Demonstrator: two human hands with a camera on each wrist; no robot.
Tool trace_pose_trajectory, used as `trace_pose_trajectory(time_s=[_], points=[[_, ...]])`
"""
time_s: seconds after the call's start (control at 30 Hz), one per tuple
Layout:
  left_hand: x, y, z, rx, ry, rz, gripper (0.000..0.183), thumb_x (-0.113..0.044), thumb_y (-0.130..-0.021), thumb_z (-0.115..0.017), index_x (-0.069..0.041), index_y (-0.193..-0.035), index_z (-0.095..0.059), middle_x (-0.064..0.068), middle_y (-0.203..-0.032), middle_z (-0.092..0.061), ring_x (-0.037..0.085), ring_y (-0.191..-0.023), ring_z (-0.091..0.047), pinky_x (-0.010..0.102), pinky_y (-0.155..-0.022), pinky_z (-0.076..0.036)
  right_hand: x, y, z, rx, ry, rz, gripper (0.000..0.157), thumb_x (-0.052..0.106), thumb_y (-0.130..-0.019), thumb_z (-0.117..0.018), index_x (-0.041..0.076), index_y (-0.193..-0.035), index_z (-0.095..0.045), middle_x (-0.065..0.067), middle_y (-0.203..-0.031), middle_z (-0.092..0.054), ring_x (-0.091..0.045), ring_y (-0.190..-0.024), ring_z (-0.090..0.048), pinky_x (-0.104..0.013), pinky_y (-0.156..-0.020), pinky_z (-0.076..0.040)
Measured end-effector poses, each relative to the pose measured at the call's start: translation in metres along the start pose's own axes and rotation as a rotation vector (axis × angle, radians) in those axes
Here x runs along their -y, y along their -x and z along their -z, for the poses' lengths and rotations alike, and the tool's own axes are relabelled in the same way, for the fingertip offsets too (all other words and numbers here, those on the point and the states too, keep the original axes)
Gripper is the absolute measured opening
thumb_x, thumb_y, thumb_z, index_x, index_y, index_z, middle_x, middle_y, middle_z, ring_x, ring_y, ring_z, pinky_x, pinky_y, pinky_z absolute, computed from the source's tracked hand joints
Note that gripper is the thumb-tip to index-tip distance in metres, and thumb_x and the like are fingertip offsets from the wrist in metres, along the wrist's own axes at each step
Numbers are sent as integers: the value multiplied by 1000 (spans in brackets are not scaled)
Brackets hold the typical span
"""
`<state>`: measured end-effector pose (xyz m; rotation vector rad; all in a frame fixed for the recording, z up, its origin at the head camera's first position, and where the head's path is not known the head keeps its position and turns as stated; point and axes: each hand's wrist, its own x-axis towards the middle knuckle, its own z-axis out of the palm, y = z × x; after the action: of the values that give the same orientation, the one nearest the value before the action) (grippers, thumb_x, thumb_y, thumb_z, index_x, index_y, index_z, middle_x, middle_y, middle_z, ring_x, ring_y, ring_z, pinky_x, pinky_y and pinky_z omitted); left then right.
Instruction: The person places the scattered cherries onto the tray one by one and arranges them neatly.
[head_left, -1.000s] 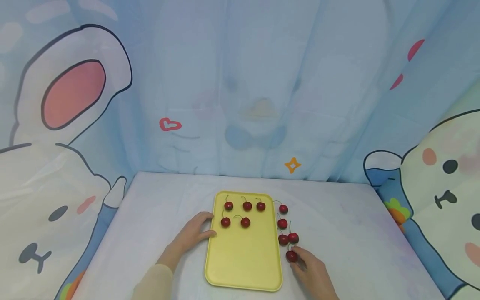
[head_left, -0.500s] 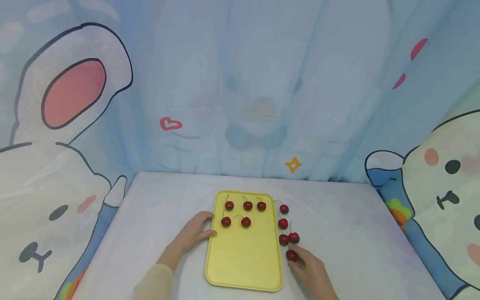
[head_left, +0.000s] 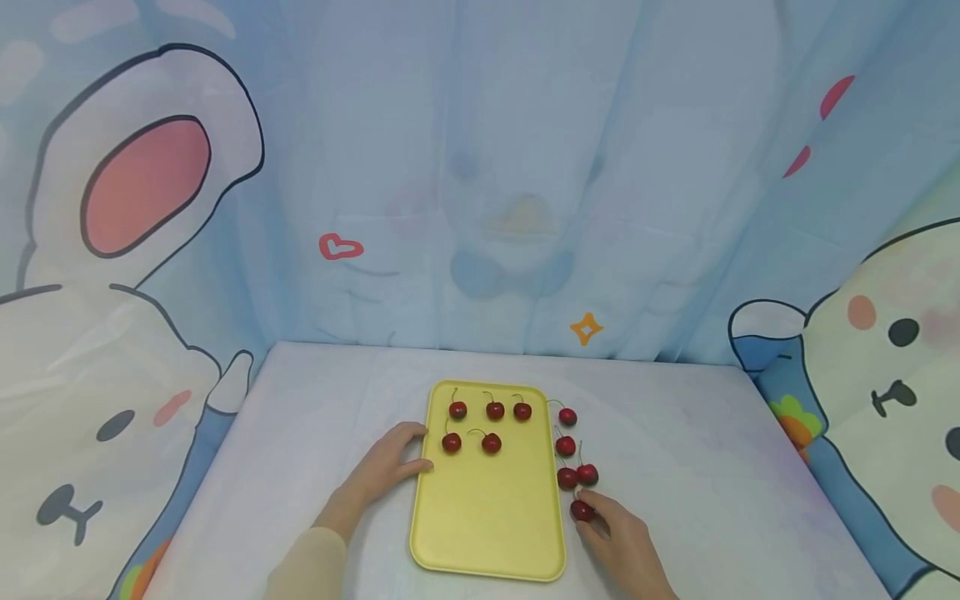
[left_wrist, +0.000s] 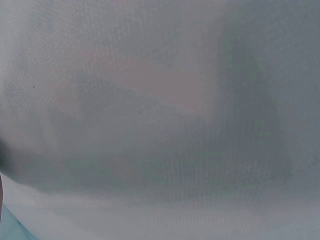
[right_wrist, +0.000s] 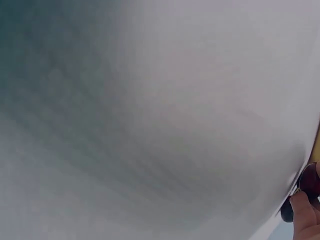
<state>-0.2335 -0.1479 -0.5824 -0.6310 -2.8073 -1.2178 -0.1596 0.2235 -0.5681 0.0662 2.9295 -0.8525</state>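
A yellow tray lies on the white cloth, with several dark red stemmed cherries in two rows on its far half. My left hand rests at the tray's left edge, thumb and fingers apart along the rim. Beyond the tray's right edge, my right hand pinches a cherry between thumb and fingers, low by the cloth. In the right wrist view, fingers and a dark red cherry show only at the right edge. The left wrist view is mostly blurred cloth.
Several more cherries lie on the cloth along the tray's right side, just beyond the right fingertips. A blue curtain printed with cartoon animals hangs behind and beside the cloth-covered table.
My right fingers have closed in around the nearest cherry, which has shifted very slightly toward the tray. My left hand and the tray have stayed put.
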Motion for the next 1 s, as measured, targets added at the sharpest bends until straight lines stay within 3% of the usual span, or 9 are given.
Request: trace_pose_trajectory(time_s=[0.17, 0.4, 0.67, 1.0], points=[[0, -1, 0, 0, 2, 6, 54, -30, -86, -75, -4, -129, -55, 9, -132, -56, 28, -128, -48, 44, -112, -37, 6, 1, 7, 0, 13, 2, 46, 9, -85, -75, 7, -130, -61, -13, -127, -63, -33, -118, -59, -46, -93, -54], [2, -1, -1, 8, -4, 26, 55, -31, -86, -75, -6, -130, -55, 7, -133, -55, 26, -130, -47, 41, -113, -36, 17, -1, 15, -91, -12, 148, 47, 5, -82, -78, 5, -127, -63, -14, -124, -64, -29, -113, -63, -38, -89, -57], [3, -2, -1, 7, 2, 16, 55, -31, -86, -75, -7, -131, -55, 6, -133, -55, 25, -130, -47, 40, -113, -36, 34, -18, 15, -133, -99, 252, 45, 2, -82, -77, 3, -125, -64, -13, -121, -66, -27, -110, -65, -32, -88, -57], [3, -1, -1, 12, 5, 19, 54, -30, -86, -75, -6, -131, -55, 7, -133, -55, 26, -130, -47, 41, -113, -36, 55, -48, 3, -108, -122, 256, 40, 4, -86, -74, 2, -124, -64, -15, -120, -66, -28, -106, -66, -36, -86, -58]])
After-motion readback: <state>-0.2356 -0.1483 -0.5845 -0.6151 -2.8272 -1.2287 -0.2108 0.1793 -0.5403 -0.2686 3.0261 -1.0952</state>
